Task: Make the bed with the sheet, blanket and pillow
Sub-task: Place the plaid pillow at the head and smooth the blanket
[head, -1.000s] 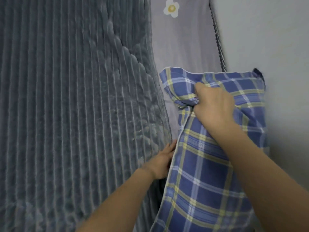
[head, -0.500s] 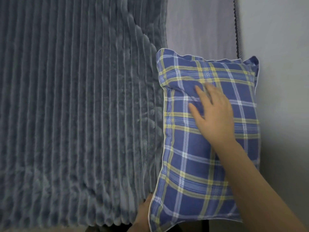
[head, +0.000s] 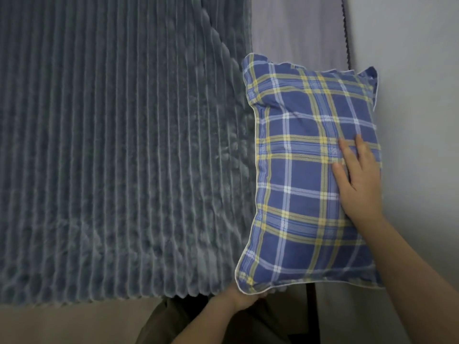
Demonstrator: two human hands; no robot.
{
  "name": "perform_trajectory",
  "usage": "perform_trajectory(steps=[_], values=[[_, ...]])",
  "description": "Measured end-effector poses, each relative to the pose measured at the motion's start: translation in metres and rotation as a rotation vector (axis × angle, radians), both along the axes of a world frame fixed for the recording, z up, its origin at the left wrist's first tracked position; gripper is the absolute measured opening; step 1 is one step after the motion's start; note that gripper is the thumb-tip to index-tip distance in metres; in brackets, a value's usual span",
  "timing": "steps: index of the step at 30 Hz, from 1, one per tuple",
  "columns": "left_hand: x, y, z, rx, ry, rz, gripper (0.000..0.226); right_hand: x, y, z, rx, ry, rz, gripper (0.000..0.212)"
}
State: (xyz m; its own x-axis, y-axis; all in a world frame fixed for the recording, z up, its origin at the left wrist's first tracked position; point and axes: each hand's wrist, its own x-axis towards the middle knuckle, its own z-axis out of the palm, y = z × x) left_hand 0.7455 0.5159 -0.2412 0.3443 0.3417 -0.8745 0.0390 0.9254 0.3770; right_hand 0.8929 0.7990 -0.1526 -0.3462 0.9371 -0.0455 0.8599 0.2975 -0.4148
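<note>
— Three pieces of bedding are showing. How far along is it looking?

— Nearly finished, I am judging. The ribbed grey plush blanket (head: 111,145) is lying spread flat, filling the view from 7 to 12 o'clock.

— And the sheet?

— The lilac-grey sheet (head: 293,33) is showing smooth at 1 o'clock, between the blanket and the wall (head: 409,70). Most of it is lying under the blanket, so I cannot tell how it is tucked.

— Where is the pillow sitting?

— The blue-and-yellow plaid pillow (head: 298,182) is lying on the bed at 3 to 4 o'clock. Its left edge is touching the blanket's scalloped edge and its right side is pushing against the wall.

— What are the hands doing?

— The right hand (head: 357,184) is pressing flat on the pillow's right half at 3 o'clock, fingers straight and together, gripping nothing. The left hand (head: 238,297) is touching the pillow's near-left corner at 6 o'clock. Its fingers are going under that corner, so I cannot tell whether they are gripping it.

— So what is remaining?

— Only squaring and patting down the pillow, it is seeming, then letting go.
</note>
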Motion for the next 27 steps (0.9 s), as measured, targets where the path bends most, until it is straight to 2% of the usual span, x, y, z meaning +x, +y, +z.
perform_trajectory(steps=[1, 3, 5, 7, 9, 11, 13, 15, 17, 21, 24, 27], values=[[-0.010, 0.000, -0.001, 0.060, 0.081, 0.115, 0.019, 0.003, 0.001, -0.002, -0.018, 0.018, -0.070, 0.051], [-0.043, 0.003, -0.004, 0.031, 0.312, 0.347, 0.018, 0.013, 0.005, -0.004, -0.070, 0.068, -0.222, 0.053], [-0.061, 0.018, 0.006, 0.032, 0.396, 0.580, 0.015, 0.029, 0.006, -0.008, -0.181, 0.148, -0.410, 0.055], [-0.071, 0.049, 0.025, 0.080, 0.258, 0.652, 0.018, 0.045, 0.003, -0.010, -0.385, 0.244, -0.673, 0.067], [-0.069, 0.087, 0.049, 0.143, 0.074, 0.625, 0.048, 0.054, -0.003, -0.015, -0.617, 0.352, -0.878, 0.089], [-0.054, 0.121, 0.067, 0.230, 0.017, 0.535, 0.080, 0.053, -0.008, -0.016, -0.681, 0.394, -0.892, 0.095], [-0.040, 0.147, 0.083, 0.302, 0.081, 0.473, 0.088, 0.041, -0.005, -0.009, -0.570, 0.441, -0.820, 0.091], [-0.038, 0.163, 0.094, 0.333, 0.126, 0.562, 0.079, 0.026, 0.008, 0.006, -0.429, 0.509, -0.772, 0.082], [-0.044, 0.175, 0.106, 0.374, 0.086, 0.665, 0.068, 0.011, 0.032, 0.026, -0.298, 0.573, -0.719, 0.064], [-0.069, 0.223, 0.139, 0.575, 0.133, 0.764, 0.057, -0.034, 0.101, 0.073, -0.145, 0.687, -0.545, 0.034], [-0.094, 0.278, 0.158, 0.674, 0.280, 0.777, 0.054, -0.058, 0.158, 0.089, -0.039, 0.653, -0.542, 0.033], [-0.110, 0.326, 0.156, 0.680, 0.470, 0.686, 0.078, -0.061, 0.201, 0.082, 0.033, 0.451, -0.584, 0.040]])
